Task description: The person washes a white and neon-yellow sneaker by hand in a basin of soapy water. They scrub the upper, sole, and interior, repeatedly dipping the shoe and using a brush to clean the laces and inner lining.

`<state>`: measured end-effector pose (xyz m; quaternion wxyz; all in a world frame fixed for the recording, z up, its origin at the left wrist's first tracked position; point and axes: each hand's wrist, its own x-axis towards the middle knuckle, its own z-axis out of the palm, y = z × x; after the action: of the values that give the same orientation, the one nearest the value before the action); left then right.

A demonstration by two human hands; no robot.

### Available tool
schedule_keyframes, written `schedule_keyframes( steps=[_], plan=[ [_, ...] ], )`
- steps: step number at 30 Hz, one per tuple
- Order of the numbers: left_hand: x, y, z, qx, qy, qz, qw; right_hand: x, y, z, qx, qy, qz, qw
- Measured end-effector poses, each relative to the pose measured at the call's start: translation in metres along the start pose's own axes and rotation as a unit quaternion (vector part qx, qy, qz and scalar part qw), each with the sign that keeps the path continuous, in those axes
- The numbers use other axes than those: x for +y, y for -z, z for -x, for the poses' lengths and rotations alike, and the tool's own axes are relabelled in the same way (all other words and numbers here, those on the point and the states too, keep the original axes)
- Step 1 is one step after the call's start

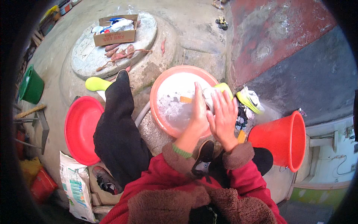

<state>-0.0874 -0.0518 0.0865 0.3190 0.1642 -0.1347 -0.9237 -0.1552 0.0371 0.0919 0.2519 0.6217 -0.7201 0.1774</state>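
My left hand (199,112) and my right hand (223,116) press a white and neon-yellow shoe (208,96) between them, their fingers mostly straight. The shoe is partly hidden by my fingers. It is over the right side of a round pink basin (155,84) of sudsy water. An orange block (185,99), perhaps soap, shows among the suds. Right of the basin lies a white and neon-yellow sports shoe (249,100), beside a dark and white bundle (241,119). A similar orange block (242,136) is near my right wrist.
A red bucket (271,142) lies tilted at right; a pinkish-red basin (84,128) is at left. A neon-yellow shoe (96,84) is beside my foot. Beyond it, a round concrete slab (148,30) holds a cardboard box (114,38) and sweet potatoes (119,56). A green bucket (33,85) stands far left.
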Motion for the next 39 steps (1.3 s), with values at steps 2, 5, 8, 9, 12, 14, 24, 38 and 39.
schedule_keyframes(
  steps=[2,5,8,9,12,14,24,38,39],
  plan=[
    [0.002,0.002,-0.002,0.003,0.02,-0.002,1.0,-0.004,0.001,0.01,0.017,0.02,-0.014,1.0],
    [-0.001,0.002,-0.002,-0.029,0.007,-0.022,0.999,0.01,0.003,0.012,0.024,0.0,-0.081,0.996],
    [-0.008,0.0,0.003,-0.052,0.008,-0.026,0.998,0.031,0.007,0.001,0.074,0.026,-0.128,0.989],
    [-0.01,-0.001,0.004,-0.091,-0.017,-0.013,0.996,0.035,0.009,-0.003,0.073,0.018,-0.142,0.987],
    [-0.01,0.0,0.003,-0.084,0.02,-0.045,0.995,0.037,0.016,-0.012,0.123,0.001,-0.12,0.985],
    [-0.006,0.003,0.0,-0.1,0.026,-0.079,0.992,0.029,0.02,-0.013,0.137,-0.024,-0.093,0.986],
    [-0.007,-0.007,0.012,-0.129,0.008,-0.014,0.992,0.0,0.004,-0.035,0.111,-0.096,-0.089,0.985],
    [-0.029,0.012,-0.01,-0.08,-0.056,0.038,0.995,-0.013,-0.003,-0.024,0.114,0.046,-0.005,0.992],
    [-0.035,0.012,-0.01,-0.094,0.001,0.063,0.994,-0.009,-0.004,-0.032,0.091,0.005,-0.031,0.995]
  ],
)
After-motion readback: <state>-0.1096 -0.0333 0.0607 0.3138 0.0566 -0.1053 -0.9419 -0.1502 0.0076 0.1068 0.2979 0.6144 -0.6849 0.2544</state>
